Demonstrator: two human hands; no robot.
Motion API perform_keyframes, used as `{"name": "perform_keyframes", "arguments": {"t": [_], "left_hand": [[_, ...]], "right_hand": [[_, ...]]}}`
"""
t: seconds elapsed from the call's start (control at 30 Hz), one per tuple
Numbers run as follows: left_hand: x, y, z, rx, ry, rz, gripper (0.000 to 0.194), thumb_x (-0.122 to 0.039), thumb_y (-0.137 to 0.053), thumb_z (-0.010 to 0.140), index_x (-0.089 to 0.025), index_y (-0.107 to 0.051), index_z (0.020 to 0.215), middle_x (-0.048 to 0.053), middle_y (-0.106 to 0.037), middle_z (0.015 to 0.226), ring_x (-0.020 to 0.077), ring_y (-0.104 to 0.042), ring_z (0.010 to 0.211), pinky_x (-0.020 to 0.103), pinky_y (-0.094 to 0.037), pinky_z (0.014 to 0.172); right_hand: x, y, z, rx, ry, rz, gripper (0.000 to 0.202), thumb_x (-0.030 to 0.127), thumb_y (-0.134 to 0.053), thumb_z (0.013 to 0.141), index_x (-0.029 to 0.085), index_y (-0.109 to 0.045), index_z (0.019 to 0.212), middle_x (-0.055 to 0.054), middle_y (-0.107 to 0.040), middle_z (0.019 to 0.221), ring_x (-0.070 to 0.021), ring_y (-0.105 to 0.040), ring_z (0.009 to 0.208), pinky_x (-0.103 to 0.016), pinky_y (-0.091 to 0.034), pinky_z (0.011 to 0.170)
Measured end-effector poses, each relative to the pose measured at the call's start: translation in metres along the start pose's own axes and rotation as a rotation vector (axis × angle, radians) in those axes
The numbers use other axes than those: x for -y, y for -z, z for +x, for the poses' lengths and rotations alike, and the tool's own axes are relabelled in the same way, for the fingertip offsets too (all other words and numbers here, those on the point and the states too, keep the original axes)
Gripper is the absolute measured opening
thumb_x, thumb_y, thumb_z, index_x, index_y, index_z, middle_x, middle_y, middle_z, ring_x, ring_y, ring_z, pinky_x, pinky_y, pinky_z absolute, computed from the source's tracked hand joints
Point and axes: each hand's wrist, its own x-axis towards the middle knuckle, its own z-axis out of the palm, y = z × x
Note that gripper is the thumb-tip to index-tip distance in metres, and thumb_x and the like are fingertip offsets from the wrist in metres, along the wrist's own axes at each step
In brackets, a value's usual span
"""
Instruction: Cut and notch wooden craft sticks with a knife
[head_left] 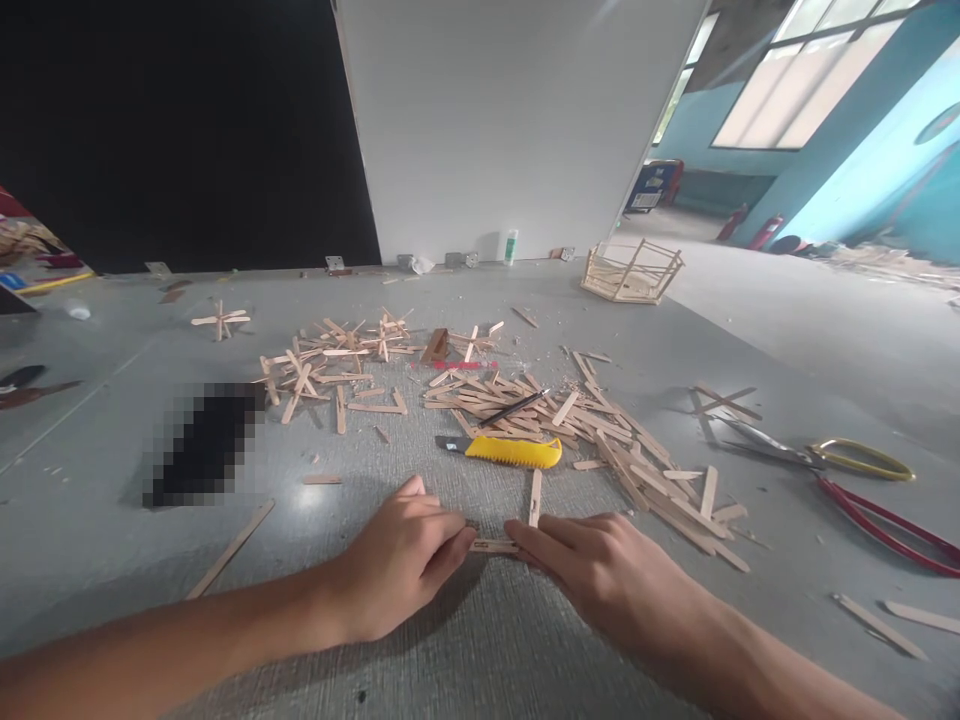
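My left hand (405,560) is closed, thumb and fingers pinching one end of a short wooden craft stick (493,546) low over the table. At that stick's other end, my right hand (604,560) presses with its fingers together. A second craft stick (535,495) points away from the right fingertips, at roughly a right angle to the first. Whether the two sticks are joined is hidden by the fingers. Just beyond the hands lies a yellow utility knife (517,452), its blade to the left. Behind it, a dark pen (514,407) rests on a heap of craft sticks (480,395).
Scissors (814,457) with yellow and red handles lie at right. A stick-built frame (634,272) and a small green-white tube (511,247) stand at the back. More sticks (300,385) and a pixelated dark object (202,450) are at left. A white panel (517,120) rises behind.
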Motion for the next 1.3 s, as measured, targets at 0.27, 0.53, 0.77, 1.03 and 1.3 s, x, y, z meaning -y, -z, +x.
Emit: {"name": "perform_keyframes", "arguments": {"t": [0.27,0.53,0.77,1.03,1.3], "left_hand": [[-0.003,-0.001,-0.002,-0.032,0.000,-0.018,0.041,-0.025,-0.034,0.109,-0.020,-0.035,0.069,-0.007,-0.038,0.060,0.0124,-0.036,0.056,0.032,-0.029,0.072],[-0.002,0.000,0.001,-0.005,0.019,-0.030,0.040,-0.026,-0.034,0.109,-0.020,-0.034,0.069,-0.008,-0.036,0.061,0.0124,-0.036,0.056,0.032,-0.027,0.073],[-0.005,0.001,0.000,0.000,0.025,-0.057,0.041,-0.027,-0.033,0.109,-0.021,-0.032,0.068,-0.008,-0.036,0.060,0.0122,-0.036,0.056,0.032,-0.027,0.073],[-0.002,0.006,0.001,0.058,-0.007,-0.066,0.042,-0.028,-0.031,0.110,-0.020,-0.035,0.069,-0.007,-0.036,0.061,0.0130,-0.037,0.057,0.034,-0.029,0.075],[0.001,0.007,0.001,0.065,-0.024,-0.081,0.039,-0.026,-0.033,0.109,-0.021,-0.031,0.070,-0.008,-0.032,0.060,0.0120,-0.032,0.054,0.033,-0.030,0.073]], "right_hand": [[0.005,0.006,0.001,0.025,0.034,-0.020,0.019,0.014,-0.046,0.106,0.014,-0.061,0.118,0.001,-0.060,0.077,-0.0159,-0.054,0.057,-0.034,-0.039,0.052],[0.004,0.001,0.001,0.028,0.001,0.010,0.020,0.014,-0.044,0.107,0.015,-0.061,0.117,0.001,-0.060,0.078,-0.0155,-0.054,0.058,-0.034,-0.037,0.053],[0.003,0.001,0.000,0.037,-0.009,0.008,0.021,0.014,-0.046,0.106,0.016,-0.059,0.123,0.001,-0.061,0.078,-0.0162,-0.054,0.057,-0.034,-0.038,0.053],[0.002,0.001,-0.001,-0.039,0.032,-0.082,0.041,0.001,-0.044,0.099,0.008,-0.051,0.139,-0.001,-0.064,0.081,-0.0152,-0.057,0.056,-0.032,-0.038,0.052],[0.000,0.015,-0.004,-0.045,-0.015,-0.032,0.018,0.008,-0.045,0.104,0.019,-0.057,0.096,0.001,-0.059,0.074,-0.0168,-0.051,0.062,-0.033,-0.032,0.057]]}}
